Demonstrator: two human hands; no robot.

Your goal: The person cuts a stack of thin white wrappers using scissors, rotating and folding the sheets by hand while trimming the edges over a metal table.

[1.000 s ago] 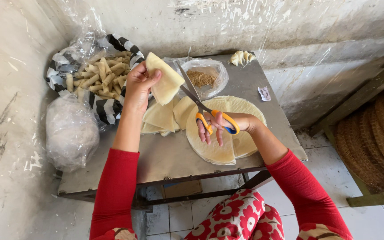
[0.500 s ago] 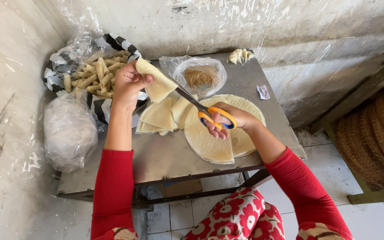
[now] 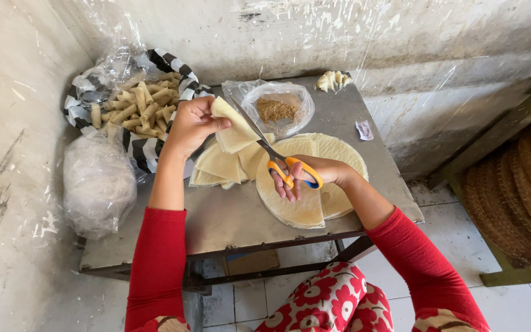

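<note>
Head view: scissors (image 3: 278, 161) mid-table (image 3: 228, 215)

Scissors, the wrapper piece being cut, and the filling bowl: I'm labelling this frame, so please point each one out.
scissors (image 3: 290, 169), head view, on the orange handle loop.
wrapper piece (image 3: 233, 128), head view, on its flat pale face beside the left hand's fingers.
filling bowl (image 3: 276, 110), head view, on the brown filling inside.
</note>
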